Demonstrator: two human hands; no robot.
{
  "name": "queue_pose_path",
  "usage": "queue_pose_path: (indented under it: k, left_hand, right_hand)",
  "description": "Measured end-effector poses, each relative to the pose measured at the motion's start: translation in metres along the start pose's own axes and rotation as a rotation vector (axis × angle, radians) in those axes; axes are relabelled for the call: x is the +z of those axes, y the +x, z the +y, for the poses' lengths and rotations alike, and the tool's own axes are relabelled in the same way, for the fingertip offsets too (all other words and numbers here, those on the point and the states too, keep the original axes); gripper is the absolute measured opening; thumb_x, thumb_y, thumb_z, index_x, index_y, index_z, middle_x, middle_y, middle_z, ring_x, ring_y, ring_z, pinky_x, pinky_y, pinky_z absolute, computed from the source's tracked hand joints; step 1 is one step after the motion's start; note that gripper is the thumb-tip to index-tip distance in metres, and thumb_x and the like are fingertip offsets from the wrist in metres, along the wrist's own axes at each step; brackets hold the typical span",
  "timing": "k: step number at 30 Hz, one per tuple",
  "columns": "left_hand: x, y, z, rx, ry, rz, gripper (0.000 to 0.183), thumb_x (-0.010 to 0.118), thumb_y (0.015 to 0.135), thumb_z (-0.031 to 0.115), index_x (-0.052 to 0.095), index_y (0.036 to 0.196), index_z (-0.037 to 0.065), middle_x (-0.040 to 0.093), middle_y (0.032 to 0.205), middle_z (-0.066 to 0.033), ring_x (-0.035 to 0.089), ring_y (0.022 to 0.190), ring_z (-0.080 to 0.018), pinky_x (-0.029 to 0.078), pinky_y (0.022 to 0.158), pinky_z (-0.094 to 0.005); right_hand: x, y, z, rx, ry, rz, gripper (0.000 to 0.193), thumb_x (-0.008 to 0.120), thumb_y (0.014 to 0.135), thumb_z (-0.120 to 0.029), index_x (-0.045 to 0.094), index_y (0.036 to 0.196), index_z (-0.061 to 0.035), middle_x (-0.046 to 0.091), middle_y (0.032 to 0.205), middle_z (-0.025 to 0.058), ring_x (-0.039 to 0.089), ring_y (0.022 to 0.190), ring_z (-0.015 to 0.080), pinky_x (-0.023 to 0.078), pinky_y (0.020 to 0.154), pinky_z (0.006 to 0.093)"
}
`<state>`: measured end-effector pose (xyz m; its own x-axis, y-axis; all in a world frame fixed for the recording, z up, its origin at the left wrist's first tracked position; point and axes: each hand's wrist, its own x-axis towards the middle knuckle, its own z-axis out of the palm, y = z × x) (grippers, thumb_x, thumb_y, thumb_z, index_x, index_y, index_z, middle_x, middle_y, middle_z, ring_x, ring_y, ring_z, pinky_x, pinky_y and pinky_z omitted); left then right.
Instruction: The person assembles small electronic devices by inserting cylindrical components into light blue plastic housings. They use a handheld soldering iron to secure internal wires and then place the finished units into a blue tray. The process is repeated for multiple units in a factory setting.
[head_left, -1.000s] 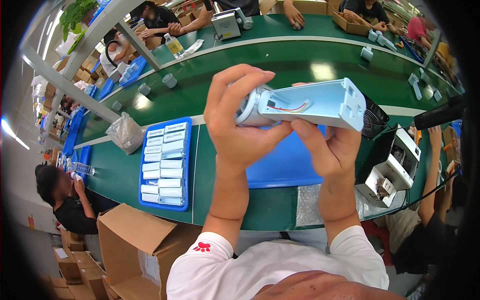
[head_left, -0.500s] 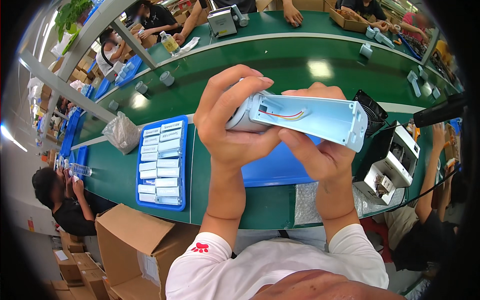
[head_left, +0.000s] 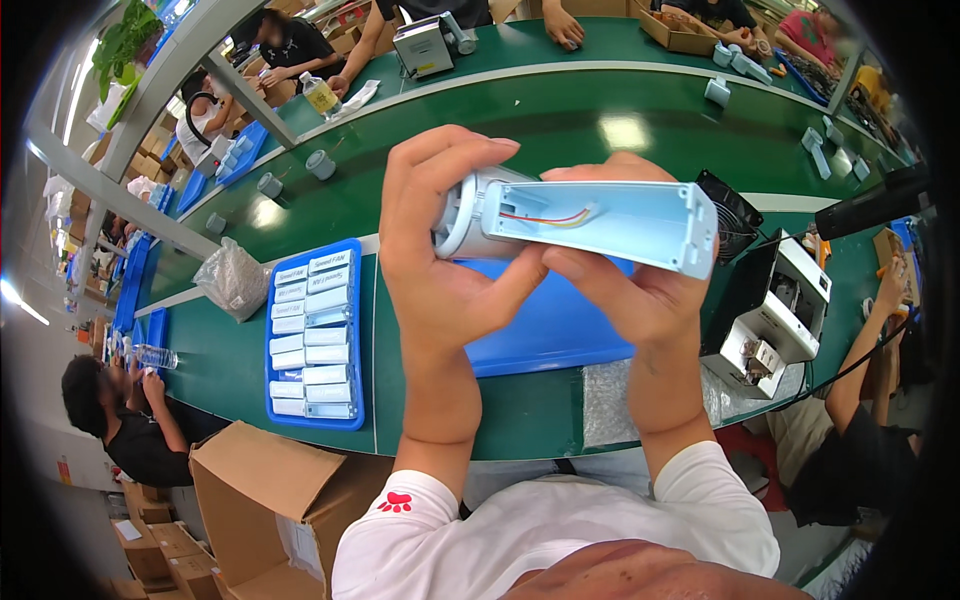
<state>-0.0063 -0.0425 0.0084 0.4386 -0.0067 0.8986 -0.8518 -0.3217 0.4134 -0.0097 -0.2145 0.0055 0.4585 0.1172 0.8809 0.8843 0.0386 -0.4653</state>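
Note:
Between both hands, above the table, is a light-blue handheld fan housing (head_left: 640, 222). It has a round grey-blue head at its left end and an open, hollow handle reaching right. Thin red and yellow wires lie inside the handle near the head. My left hand (head_left: 425, 230) wraps round the head, its fingers over the top and thumb beneath. My right hand (head_left: 635, 290) grips the handle, thumb along its near side and fingers behind it. Under the hands lies a blue tray (head_left: 540, 330), partly hidden by them.
To the left, a blue tray (head_left: 361, 330) holds rows of light-blue handle pieces beside a plastic bag (head_left: 232, 280). A white-and-black machine (head_left: 770, 315), a black fan (head_left: 728, 215) and bubble wrap (head_left: 608, 405) are at right. An open carton (head_left: 265, 465) stands lower left. Co-workers sit around.
The fan housing has shifted slightly left and turned, so more of the round head's left end shows. Both hands still hold it.

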Motion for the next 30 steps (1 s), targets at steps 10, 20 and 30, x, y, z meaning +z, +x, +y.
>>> queue_pose_path:
  k: [10, 20, 30]
  left_hand:
    - [-0.002, -0.002, -0.007, -0.138, -0.091, -0.196, 0.067, 0.082, 0.070, 0.009, 0.055, 0.130, 0.001, 0.057, 0.122, -0.0111, 0.060, 0.112, -0.0206, 0.052, 0.090, -0.0331]
    - [0.006, -0.006, -0.006, -0.371, -0.268, -0.093, 0.060, 0.085, 0.069, 0.006, 0.061, 0.123, 0.005, 0.056, 0.117, -0.0101, 0.060, 0.106, -0.0225, 0.050, 0.091, -0.0326]
    - [0.004, 0.000, -0.024, -0.074, -0.074, -0.021, 0.051, 0.085, 0.059, 0.007, 0.068, 0.107, 0.007, 0.061, 0.106, -0.0071, 0.062, 0.095, -0.0194, 0.052, 0.081, -0.0311]
  right_hand:
    - [0.003, 0.001, 0.015, 0.128, 0.175, 0.154, 0.023, 0.081, 0.084, -0.008, 0.072, 0.103, -0.0003, 0.073, 0.087, 0.0043, 0.063, 0.069, 0.0094, 0.048, 0.061, 0.0229]
    - [0.006, 0.003, 0.022, 0.224, 0.244, 0.127, 0.033, 0.078, 0.089, -0.011, 0.065, 0.117, 0.0019, 0.072, 0.099, 0.0068, 0.065, 0.079, 0.0107, 0.053, 0.071, 0.0246]
    - [0.008, -0.004, 0.021, 0.187, 0.145, 0.057, 0.029, 0.084, 0.081, -0.007, 0.073, 0.108, -0.0052, 0.072, 0.093, -0.0009, 0.059, 0.077, 0.0067, 0.043, 0.063, 0.0228]
